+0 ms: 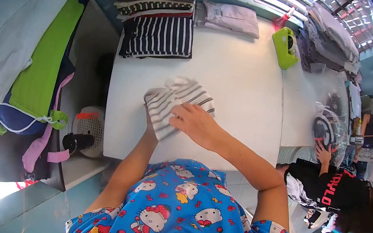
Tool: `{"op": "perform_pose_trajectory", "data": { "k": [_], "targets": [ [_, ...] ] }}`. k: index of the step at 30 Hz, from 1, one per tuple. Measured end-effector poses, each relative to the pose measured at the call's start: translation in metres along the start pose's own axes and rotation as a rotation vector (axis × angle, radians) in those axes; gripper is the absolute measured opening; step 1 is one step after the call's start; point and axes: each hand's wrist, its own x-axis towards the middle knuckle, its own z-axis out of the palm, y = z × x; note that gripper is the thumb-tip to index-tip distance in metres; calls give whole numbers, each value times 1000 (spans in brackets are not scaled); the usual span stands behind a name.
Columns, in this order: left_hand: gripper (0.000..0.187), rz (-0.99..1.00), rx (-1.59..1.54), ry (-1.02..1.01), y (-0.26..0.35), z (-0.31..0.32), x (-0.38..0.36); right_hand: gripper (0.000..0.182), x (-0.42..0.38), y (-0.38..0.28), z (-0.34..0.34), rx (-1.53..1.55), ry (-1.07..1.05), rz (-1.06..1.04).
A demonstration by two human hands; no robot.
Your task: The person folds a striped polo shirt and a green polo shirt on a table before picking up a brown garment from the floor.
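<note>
A white garment with dark stripes [167,113], folded small, is held over the front part of the white table [239,86]. Its far edge is blurred by motion. My left hand [150,121] is at its left side, holding it from behind and below, with the fingers hidden by the fabric. On top of the fabric rests my right hand [193,123], fingers bent and gripping it near its middle. Beyond my hands, a stack of folded clothes [157,35] with a black-and-white striped piece in front stands at the table's back left.
A folded pale pink garment [232,19] lies at the back edge, with a green tape dispenser [285,48] to its right. More folded clothes [331,37] are piled at back right. Clothes hang at left above a fan [88,126]. A person in black [344,193] handles a plastic-wrapped item [327,123].
</note>
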Motion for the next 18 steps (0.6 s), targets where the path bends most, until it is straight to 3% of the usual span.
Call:
{"op": "perform_pose_trajectory", "data": {
  "k": [1,4,5,8,11,13,18],
  "targets": [
    [83,80,52,50,0,3,6,11,-9,0,-3,-83,-23,-26],
    [72,1,-217,274,15,22,16,7,-41,29,5,-239,53,-81],
    [77,-47,-289,310,15,9,18,7,-56,44,17,-274,107,-91],
    [77,-145,-248,317,11,-23,12,10,-106,76,56,-324,148,102],
    [72,-224,-218,214,14,-38,7,20,-136,79,94,-223,228,520],
    [71,-247,-152,182,19,-41,8,24,-135,67,111,-134,337,600],
    [69,-339,-126,348,35,-53,14,38,-103,34,138,-95,495,757]
  ]
}}
